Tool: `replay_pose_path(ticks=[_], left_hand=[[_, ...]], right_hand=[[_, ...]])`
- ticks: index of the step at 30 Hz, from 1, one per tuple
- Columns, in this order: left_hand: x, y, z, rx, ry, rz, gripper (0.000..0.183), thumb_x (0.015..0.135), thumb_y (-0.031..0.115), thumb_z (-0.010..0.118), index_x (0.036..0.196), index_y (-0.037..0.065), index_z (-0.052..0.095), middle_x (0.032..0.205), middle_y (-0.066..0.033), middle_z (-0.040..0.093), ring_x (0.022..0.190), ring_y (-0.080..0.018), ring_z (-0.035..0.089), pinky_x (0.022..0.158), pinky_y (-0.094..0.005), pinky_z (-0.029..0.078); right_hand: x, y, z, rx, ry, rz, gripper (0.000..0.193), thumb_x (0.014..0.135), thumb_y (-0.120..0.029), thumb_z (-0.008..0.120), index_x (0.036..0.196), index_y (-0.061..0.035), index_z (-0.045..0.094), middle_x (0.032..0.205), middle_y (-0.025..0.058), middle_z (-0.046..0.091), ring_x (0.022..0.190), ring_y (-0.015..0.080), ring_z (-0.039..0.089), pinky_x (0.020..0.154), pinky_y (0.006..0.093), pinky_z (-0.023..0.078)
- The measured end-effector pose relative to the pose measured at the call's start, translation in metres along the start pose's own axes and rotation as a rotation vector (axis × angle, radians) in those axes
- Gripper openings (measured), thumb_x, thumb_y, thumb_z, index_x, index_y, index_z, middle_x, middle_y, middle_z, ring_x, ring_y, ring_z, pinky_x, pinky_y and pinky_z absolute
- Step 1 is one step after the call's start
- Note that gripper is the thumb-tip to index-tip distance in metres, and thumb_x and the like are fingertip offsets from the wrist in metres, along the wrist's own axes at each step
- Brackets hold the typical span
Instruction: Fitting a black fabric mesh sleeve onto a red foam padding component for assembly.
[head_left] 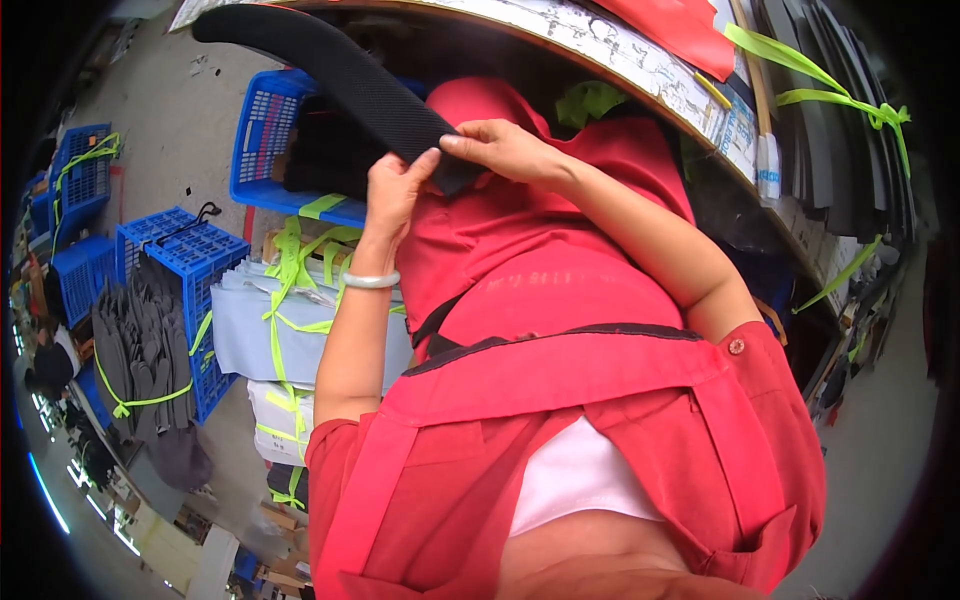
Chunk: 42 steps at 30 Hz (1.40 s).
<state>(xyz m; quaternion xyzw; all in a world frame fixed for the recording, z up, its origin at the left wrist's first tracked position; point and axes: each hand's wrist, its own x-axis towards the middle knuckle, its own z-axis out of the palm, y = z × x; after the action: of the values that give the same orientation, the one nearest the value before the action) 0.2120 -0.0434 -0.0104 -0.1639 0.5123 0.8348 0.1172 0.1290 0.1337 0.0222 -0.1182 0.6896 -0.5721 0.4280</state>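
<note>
pointing upper-left: black strip (pixel 350 82) | long axis diagonal | fingers (pixel 426 162) pinching lower end

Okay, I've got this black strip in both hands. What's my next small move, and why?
I'd probably slide your left hand farther up the black strip for support: it and your right hand both hold the near end, while the long remainder extends away from them.

Looks bright and even across the middle, falling into deep shadow beneath the table (pixel 640 66). Shows glare from light strips (pixel 48 492) at lower left. Bends toward the black rim.
</note>
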Motion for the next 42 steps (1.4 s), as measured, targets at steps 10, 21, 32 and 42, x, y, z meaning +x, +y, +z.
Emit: replay_pose_path(ticks=[10, 21, 32, 42], left_hand=[[0.000, -0.002, -0.007, -0.091, 0.064, 0.008, 0.021, 0.092, 0.015, 0.063, 0.098, -0.006, 0.062, 0.090, -0.0146, 0.069, 0.072, -0.0226, 0.069, 0.061, -0.0327, 0.061], [0.007, -0.001, 0.006, -0.182, -0.011, -0.015, 0.020, 0.089, 0.005, 0.064, 0.107, -0.003, 0.061, 0.098, -0.0123, 0.068, 0.082, -0.0207, 0.068, 0.069, -0.0324, 0.060], [0.009, -0.007, 0.008, -0.176, 0.037, -0.014, 0.024, 0.084, 0.000, 0.069, 0.106, 0.001, 0.060, 0.094, -0.0086, 0.068, 0.078, -0.0165, 0.068, 0.064, -0.0262, 0.057], [0.018, 0.000, 0.002, -0.325, 0.040, 0.032, 0.021, 0.090, 0.008, 0.065, 0.111, 0.008, 0.062, 0.100, -0.0033, 0.068, 0.087, -0.0153, 0.066, 0.076, -0.0293, 0.054]], right_hand=[[-0.009, 0.001, 0.000, -0.487, 0.202, -0.245, 0.035, 0.087, -0.030, 0.067, 0.084, 0.0044, 0.061, 0.063, 0.0158, 0.056, 0.055, 0.0196, 0.052, 0.054, 0.0350, 0.042], [-0.006, -0.007, -0.013, -0.187, 0.079, -0.019, 0.037, 0.089, -0.035, 0.065, 0.082, 0.0016, 0.065, 0.066, 0.0060, 0.062, 0.059, 0.0108, 0.055, 0.056, 0.0313, 0.045], [-0.007, -0.004, -0.008, -0.063, 0.125, 0.000, 0.025, 0.093, -0.028, 0.062, 0.087, -0.0035, 0.063, 0.067, -0.0010, 0.058, 0.055, 0.0050, 0.051, 0.050, 0.0205, 0.043], [-0.028, -0.004, 0.008, -0.121, 0.409, -0.283, 0.018, 0.091, -0.014, 0.064, 0.101, 0.0013, 0.067, 0.079, 0.0031, 0.064, 0.063, 0.0075, 0.058, 0.057, 0.0223, 0.050]])
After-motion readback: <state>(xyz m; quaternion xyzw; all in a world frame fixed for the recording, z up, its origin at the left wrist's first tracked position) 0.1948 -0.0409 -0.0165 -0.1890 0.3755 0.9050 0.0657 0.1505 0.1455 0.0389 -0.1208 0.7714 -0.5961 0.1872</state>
